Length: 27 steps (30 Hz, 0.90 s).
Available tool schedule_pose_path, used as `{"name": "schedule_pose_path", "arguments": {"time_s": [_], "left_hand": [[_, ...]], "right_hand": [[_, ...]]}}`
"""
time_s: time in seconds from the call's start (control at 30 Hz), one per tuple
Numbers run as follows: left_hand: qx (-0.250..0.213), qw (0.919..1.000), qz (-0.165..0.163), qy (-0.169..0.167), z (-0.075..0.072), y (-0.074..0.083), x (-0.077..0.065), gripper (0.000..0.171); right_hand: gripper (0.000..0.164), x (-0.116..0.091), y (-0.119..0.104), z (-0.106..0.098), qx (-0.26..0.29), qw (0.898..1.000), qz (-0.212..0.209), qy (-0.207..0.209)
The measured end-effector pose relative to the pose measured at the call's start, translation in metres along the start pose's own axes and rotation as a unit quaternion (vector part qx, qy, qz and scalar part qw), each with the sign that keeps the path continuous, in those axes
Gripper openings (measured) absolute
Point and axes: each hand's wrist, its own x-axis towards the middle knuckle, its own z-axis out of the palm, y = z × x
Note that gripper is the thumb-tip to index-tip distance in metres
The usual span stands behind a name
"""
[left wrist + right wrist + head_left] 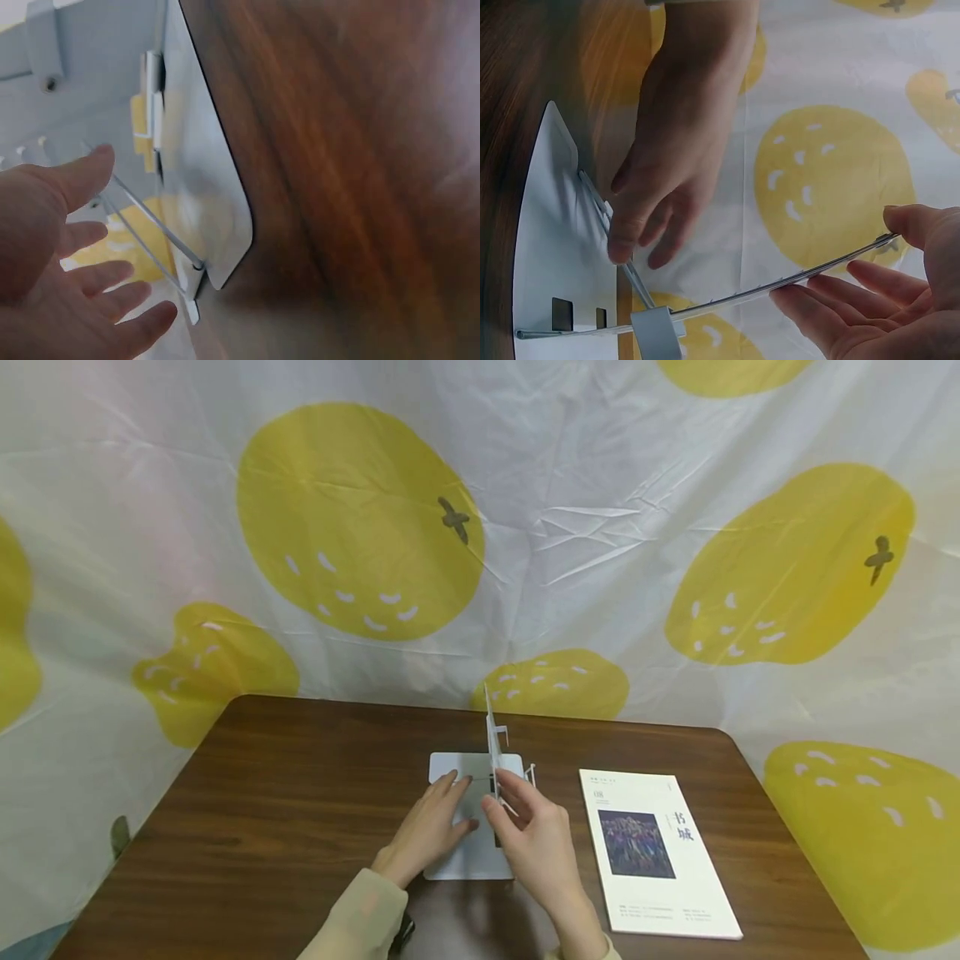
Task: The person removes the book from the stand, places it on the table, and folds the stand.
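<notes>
A light-grey metal book stand stands on the table, its flat base plate [476, 864] under both hands and its thin panel [492, 735] raised, seen nearly edge-on in the head view. My right hand [536, 835] holds the panel between thumb and fingers; in the right wrist view the thumb is at its edge and the fingers lie along its face. Over the left part of the base is my left hand [435, 818], fingers spread and loosely extended. A wire support [154, 225] runs close by the left fingers in the left wrist view.
A white magazine [675, 897] with a dark picture on its cover lies to the right of the stand. Behind the brown wooden table [300, 777] hangs a white curtain [570, 568] printed with yellow fruit.
</notes>
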Motion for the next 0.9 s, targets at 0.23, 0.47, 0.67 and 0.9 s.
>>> {"name": "schedule_pose_path", "arguments": {"time_s": [0.23, 0.47, 0.67, 0.9], "left_hand": [[0.021, 0.9989, 0.007, -0.04, 0.006, -0.006, 0.011, 0.057], [0.038, 0.9974, 0.002, -0.062, 0.005, -0.002, 0.013, 0.055], [0.05, 0.9963, -0.009, -0.069, 0.003, 0.002, 0.015, 0.055], [0.063, 0.9955, -0.007, -0.071, 0.006, 0.0, 0.016, 0.054]], "right_hand": [[0.037, -0.002, 0.002, -0.008, -0.006, 1.0, 0.004, 0.015], [0.038, -0.004, 0.005, -0.018, -0.016, 0.999, 0.014, 0.027], [0.039, -0.005, 0.009, -0.024, 0.017, 0.999, 0.013, 0.025], [0.039, -0.005, 0.012, -0.029, 0.023, 0.999, 0.024, 0.028]]}}
